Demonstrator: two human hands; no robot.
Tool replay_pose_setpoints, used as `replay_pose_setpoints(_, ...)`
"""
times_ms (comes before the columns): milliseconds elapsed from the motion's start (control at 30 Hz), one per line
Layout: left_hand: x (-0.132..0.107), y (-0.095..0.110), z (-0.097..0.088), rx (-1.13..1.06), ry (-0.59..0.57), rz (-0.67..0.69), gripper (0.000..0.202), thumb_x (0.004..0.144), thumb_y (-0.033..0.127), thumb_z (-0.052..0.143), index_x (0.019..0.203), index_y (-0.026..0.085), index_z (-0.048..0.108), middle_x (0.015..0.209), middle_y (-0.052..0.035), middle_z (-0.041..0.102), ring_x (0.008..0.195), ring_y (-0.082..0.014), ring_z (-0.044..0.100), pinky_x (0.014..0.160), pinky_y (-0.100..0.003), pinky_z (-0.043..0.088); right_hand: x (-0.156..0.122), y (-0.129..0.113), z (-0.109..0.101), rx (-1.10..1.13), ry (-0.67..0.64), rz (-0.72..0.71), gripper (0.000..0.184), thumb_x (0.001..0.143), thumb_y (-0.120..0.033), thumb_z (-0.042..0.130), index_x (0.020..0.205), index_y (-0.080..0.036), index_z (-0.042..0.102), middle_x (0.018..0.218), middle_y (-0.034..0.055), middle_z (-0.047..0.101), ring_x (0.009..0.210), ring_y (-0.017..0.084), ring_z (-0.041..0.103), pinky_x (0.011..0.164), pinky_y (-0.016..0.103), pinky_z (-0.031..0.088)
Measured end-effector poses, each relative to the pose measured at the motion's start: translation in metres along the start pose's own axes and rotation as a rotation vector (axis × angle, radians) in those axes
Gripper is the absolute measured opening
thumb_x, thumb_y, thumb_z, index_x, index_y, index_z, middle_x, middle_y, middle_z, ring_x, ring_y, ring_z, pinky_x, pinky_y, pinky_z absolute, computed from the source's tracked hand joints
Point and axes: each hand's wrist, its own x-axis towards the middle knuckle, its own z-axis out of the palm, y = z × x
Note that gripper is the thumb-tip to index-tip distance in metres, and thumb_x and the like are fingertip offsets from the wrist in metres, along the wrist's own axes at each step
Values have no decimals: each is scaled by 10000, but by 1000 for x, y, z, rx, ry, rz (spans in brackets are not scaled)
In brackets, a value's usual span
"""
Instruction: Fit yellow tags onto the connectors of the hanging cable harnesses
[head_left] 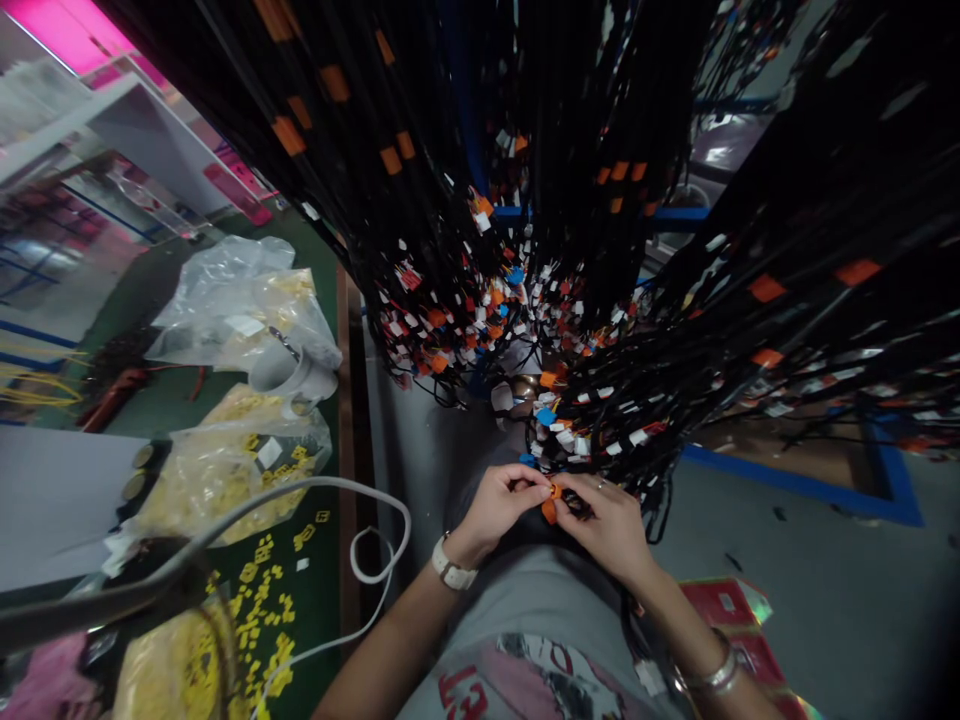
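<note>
Both hands, left hand (499, 500) and right hand (607, 525), pinch one orange tag (552, 500) between closed fingertips. Many hanging black cables (570, 330) already carry tags. Yellow tags (262, 600) lie loose on the bench.

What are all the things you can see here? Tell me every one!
hanging cables: too many to count, black with orange bands, filling the top and right
cable connectors: many, orange, white, blue, at the cable ends
orange connector: one, pinched between both hands
plastic bags: several, clear, some with yellow parts, on the left
loose yellow parts: many, on the green surface, lower left
white cord: one, looped, lower left
wristwatch: one, white, left wrist
bracelet: one, silver, right wrist
left hand: pinching the connector
right hand: pinching the connector
</note>
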Motion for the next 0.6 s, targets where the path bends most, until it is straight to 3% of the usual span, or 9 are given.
replay_pose_setpoints(167,0,1,-1,-13,-42,-11,277,636,360,750,731,108,688,585,16,505,552,-71,357,535,-213,268,1,-1,-2,10,3,-15,173,773,-188,562,903,-226,669,855,21,726,750,172,674,709,274,511)
replay_pose_setpoints(333,0,4,-1,-42,-47,-64,336,632,360,761,837,124,637,525,76,366,490,-45,263,472,-205,180,1,-3,-4,18,15,-27,168,795,-192,545,907,-229,664,853,24,728,745,174,674,700,286,520)
replay_pose_setpoints(467,-2,5,-3,-148,-207,-270,367,667,403,728,873,122,611,549,72,354,455,-34,233,431,-213,118,1,-4,-5,77,17,-38,179,802,-188,542,920,-238,667,862,19,725,766,172,673,708,286,527)
replay_pose_setpoints(600,-5,1,-2,-293,-316,-287,358,728,415,668,927,121,616,523,95,251,444,-32,143,433,-213,82,0,-3,-5,126,41,-48,205,806,-178,549,967,-224,668,943,45,718,852,181,672,765,300,535)
